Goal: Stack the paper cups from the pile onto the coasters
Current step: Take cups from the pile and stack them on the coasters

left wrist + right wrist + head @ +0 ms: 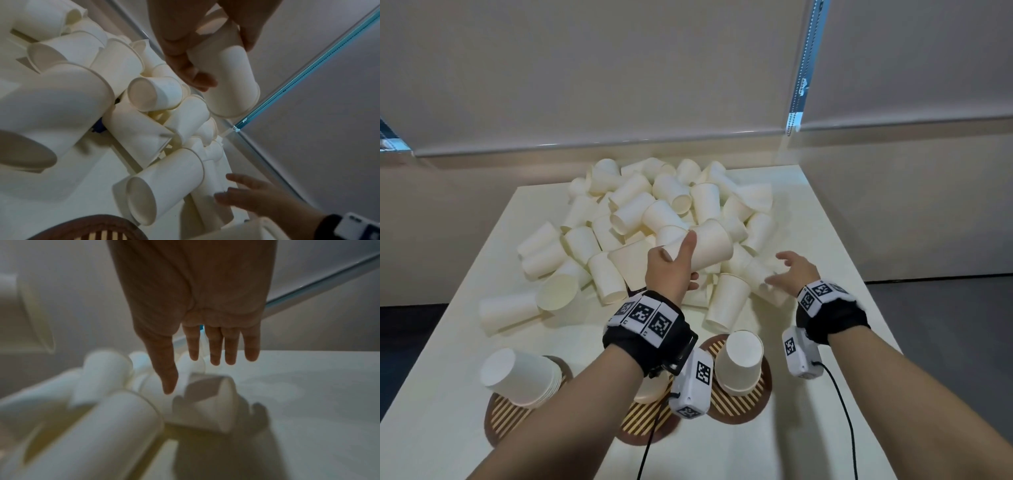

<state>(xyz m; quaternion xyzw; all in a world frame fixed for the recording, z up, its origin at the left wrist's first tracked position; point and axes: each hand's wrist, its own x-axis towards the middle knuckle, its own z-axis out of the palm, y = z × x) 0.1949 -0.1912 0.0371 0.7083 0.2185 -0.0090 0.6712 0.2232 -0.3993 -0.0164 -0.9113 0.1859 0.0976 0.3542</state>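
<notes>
The left hand (671,270) grips one cup (705,248) to carry it to a coaster (739,401); the right hand (792,270), fingers spread, reaches into the pile (647,209).

A pale cream worktop (825,240) stands against a window wall. Two beige roller blinds (585,68) hang drawn behind it, their bottom bars just above a beige sill. Between them runs a narrow gap showing bluish daylight and a bead chain (804,65). Dark grey floor (945,325) lies on both sides. The light is soft and even.
</notes>
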